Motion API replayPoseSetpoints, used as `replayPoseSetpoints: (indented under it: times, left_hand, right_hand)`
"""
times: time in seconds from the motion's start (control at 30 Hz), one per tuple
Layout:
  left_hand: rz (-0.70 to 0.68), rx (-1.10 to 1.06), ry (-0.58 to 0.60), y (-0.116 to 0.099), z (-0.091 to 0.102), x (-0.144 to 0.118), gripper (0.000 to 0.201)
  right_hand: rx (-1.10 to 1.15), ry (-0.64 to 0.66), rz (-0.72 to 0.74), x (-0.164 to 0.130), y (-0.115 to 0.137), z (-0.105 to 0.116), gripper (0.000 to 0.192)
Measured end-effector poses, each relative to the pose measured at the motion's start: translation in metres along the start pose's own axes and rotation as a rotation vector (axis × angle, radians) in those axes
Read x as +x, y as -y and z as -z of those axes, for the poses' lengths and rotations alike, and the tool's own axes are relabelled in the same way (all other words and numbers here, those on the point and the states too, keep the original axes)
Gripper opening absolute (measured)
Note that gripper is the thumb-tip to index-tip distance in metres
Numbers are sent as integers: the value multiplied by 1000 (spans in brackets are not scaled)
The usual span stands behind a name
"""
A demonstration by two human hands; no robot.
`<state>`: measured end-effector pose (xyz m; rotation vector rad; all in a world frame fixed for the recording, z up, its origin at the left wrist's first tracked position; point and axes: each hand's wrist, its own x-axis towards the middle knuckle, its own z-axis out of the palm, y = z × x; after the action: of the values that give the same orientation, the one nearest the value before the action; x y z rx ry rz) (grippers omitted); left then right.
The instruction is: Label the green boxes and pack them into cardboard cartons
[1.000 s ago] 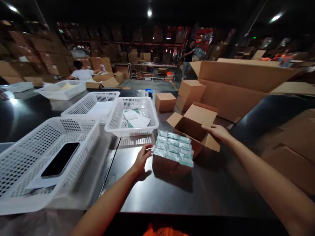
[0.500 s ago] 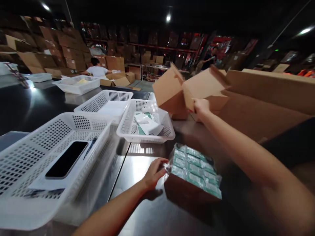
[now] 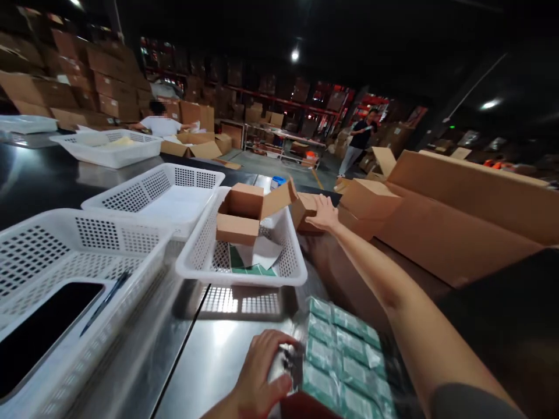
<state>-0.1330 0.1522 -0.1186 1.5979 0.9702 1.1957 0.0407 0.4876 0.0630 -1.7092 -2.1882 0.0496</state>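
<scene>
My right hand (image 3: 325,214) reaches forward with its fingers spread and touches a small cardboard box (image 3: 305,205) beside the basket. A pack of small green boxes (image 3: 345,355) in clear plastic wrap lies in front of me on the metal table. At its left side is my left hand (image 3: 264,372), fingers curved and thumb apart, against the loose edge of the wrap. An open small carton (image 3: 238,227) sits tilted in the white perforated basket (image 3: 242,278), above a green sheet (image 3: 251,269) and white paper (image 3: 266,252).
Another white basket (image 3: 144,256) at left holds a phone (image 3: 48,331) and a pen (image 3: 105,302). More baskets stand behind it. Cardboard boxes (image 3: 458,215) line the right side. One person (image 3: 161,124) works at far left; another person (image 3: 360,137) stands at the back.
My right hand has let go of the open carton it gripped and now rests on another box. An open carton now sits in the basket. The view has shifted; my left hand stays by the pack.
</scene>
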Motion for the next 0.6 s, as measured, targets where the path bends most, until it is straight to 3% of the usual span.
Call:
replayPoseSetpoints:
  times: [0.1, 0.17, 0.3, 0.4, 0.47, 0.53, 0.6]
  left_hand:
    - [-54, 14, 40, 1, 2, 3, 68]
    - [-89, 19, 41, 2, 3, 3, 72]
    - [-117, 26, 15, 7, 0, 2, 68]
    - [-110, 19, 4, 9, -2, -1, 63]
    - [-79, 17, -10, 6, -2, -3, 62]
    - [-26, 18, -3, 1, 0, -4, 61]
    - [21, 10, 24, -5, 2, -4, 59]
  right_hand:
    - [-126, 69, 53, 8, -26, -15, 83]
    - [-181, 77, 91, -6, -36, -28, 79]
    - [-223, 134, 261, -88, -62, -33, 61]
    - [-202, 199, 397, -157, -87, -13, 36]
    - [-197, 86, 346, -178, -100, 9, 29]
    - [-200, -101, 227, -171, -106, 32, 43]
    - [-190, -199, 159, -146, -108, 50, 66]
